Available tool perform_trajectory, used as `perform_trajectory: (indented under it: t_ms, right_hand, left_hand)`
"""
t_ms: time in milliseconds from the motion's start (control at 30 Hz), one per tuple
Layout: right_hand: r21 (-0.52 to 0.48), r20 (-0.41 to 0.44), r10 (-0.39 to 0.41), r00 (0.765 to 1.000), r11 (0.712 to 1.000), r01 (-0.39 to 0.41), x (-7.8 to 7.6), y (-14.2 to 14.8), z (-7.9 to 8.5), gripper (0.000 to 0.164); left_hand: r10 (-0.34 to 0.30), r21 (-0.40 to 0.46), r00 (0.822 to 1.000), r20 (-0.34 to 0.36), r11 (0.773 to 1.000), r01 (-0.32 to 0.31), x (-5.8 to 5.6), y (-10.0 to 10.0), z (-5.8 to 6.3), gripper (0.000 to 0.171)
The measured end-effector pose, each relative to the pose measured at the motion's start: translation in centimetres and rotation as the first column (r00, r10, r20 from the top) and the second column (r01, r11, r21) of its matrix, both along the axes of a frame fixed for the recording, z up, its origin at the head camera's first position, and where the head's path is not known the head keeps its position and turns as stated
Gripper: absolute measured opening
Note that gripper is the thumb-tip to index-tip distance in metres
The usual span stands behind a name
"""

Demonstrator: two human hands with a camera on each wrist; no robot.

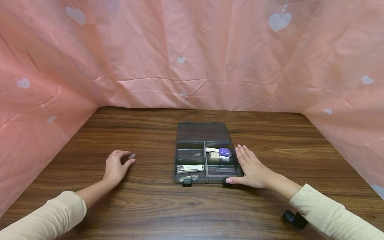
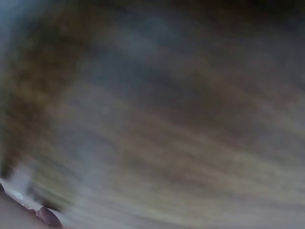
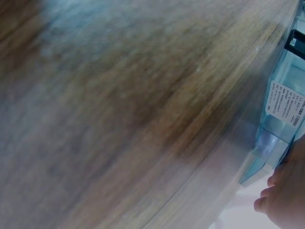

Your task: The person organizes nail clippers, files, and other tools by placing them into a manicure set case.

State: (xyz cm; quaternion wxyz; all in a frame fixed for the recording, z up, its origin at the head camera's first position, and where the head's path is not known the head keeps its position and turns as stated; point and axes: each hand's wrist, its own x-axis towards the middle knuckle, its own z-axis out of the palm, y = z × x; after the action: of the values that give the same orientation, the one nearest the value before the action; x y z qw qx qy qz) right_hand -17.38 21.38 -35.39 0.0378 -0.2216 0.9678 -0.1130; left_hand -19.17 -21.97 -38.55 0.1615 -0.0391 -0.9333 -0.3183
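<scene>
My left hand [image 1: 116, 168] is low over the table, thumb and index finger curved either side of a small clear oval piece [image 1: 132, 155], like a false nail tip. Whether they pinch it is unclear. My right hand [image 1: 256, 171] lies with extended fingers along the right side of a dark see-through compartment box [image 1: 200, 132], thumb at its front right latch [image 1: 227, 182]. Inside are a similar clear piece [image 1: 197, 154], white nail clippers [image 1: 190, 169], a purple nail polish bottle [image 1: 224, 152], a cream bottle [image 1: 214, 155], a clear flat strip [image 1: 221, 170] and a small shiny item [image 1: 189, 178].
The box stands on a brown wood-grain table [image 1: 144, 206]. A black object [image 1: 295, 219] lies beside my right sleeve. Pink cloth [image 1: 192, 66] with white hearts encloses the back and sides. A label [image 3: 286, 103] shows on the box in the right wrist view.
</scene>
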Motion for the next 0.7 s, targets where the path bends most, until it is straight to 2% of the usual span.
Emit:
perform_trajectory:
  t_ms: [100, 300, 700]
  right_hand:
    - [0.000, -0.005, 0.003, 1.000, 1.000, -0.003, -0.01, 0.01, -0.02, 0.114]
    - [-0.004, -0.010, 0.006, 1.000, 1.000, -0.006, 0.01, 0.00, 0.00, 0.114]
    - [-0.011, -0.007, 0.010, 1.000, 1.000, -0.010, -0.02, 0.03, 0.00, 0.113]
  left_hand:
    - [0.030, -0.001, 0.999, 0.034, 1.000, -0.030, 0.03, -0.14, 0.07, 0.029]
    - [0.046, -0.006, 0.997, 0.067, 0.999, -0.046, -0.18, -0.15, 0.30, 0.023]
    - [0.076, 0.002, 0.994, 0.075, 0.997, -0.077, -0.71, -0.08, 0.37, 0.016]
